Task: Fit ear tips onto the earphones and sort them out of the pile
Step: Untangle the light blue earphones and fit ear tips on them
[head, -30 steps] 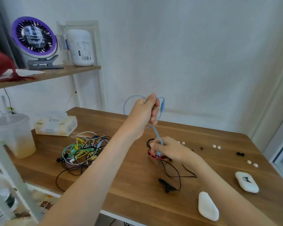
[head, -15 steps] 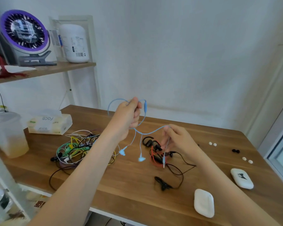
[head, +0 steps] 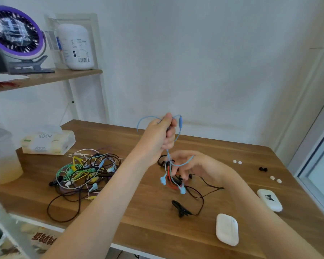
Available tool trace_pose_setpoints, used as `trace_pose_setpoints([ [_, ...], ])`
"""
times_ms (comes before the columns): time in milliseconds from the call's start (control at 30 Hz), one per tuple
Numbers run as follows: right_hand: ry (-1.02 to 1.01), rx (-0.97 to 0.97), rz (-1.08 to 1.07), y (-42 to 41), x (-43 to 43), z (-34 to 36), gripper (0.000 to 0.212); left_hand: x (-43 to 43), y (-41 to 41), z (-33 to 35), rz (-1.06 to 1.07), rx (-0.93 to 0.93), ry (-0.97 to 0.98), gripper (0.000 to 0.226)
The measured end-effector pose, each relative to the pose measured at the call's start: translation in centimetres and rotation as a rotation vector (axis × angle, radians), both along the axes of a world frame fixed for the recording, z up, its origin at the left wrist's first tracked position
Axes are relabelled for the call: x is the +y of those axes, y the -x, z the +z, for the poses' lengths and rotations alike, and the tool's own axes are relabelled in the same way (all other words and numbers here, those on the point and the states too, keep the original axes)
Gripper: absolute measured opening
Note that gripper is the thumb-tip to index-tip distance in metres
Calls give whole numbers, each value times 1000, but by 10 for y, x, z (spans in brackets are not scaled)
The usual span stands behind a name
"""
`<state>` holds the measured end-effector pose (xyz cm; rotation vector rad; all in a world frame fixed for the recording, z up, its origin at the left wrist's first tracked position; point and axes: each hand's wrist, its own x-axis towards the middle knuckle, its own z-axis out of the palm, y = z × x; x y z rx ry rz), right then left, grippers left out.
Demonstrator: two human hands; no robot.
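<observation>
My left hand (head: 160, 136) grips a bunched loop of the light blue earphones' cable (head: 179, 128), held up above the table. The cable drops down and loops round the curled fingers of my right hand (head: 192, 165), which hovers just over the table. The two blue earbuds (head: 163, 180) dangle below, over a small heap of black and red earphones (head: 178, 184). The tangled pile of coloured earphones (head: 86, 169) lies to the left. Loose ear tips sit at the right: a white pair (head: 237, 162), a black pair (head: 263, 169) and another white pair (head: 275, 179).
Two white earbud cases lie on the wooden table (head: 138, 227), one near the front edge (head: 227, 231) and one at the right (head: 269, 200). A tissue box (head: 47, 144) and a plastic cup (head: 2, 157) stand at the left. A shelf (head: 45, 77) carries a fan and a bottle.
My right hand has dropped from the stretched cable towards the table, and the blue cable now loops round its fingers. The earbuds hang closer together. My left hand stays raised.
</observation>
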<state>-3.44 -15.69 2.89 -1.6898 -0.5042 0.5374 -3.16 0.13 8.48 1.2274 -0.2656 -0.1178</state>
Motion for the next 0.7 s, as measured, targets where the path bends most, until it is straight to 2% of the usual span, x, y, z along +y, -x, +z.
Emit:
trace_pose_setpoints([
  [100,-59,69,150,7,-6,-8,58,-15,1,5,-29,-14,67,36],
  [167,-87,89,195,10,-12,-12,53,-22,0,7,-34,-13,127,36],
  [500,98,74,70,20,-42,-16,12,-45,-3,15,-43,18,386,37],
  [567,43,133,63,20,-49,-20,20,-48,-4,14,-38,45,426,38],
  [700,-338,280,192,19,-61,-32,72,-57,-7,8,-43,100,493,39],
])
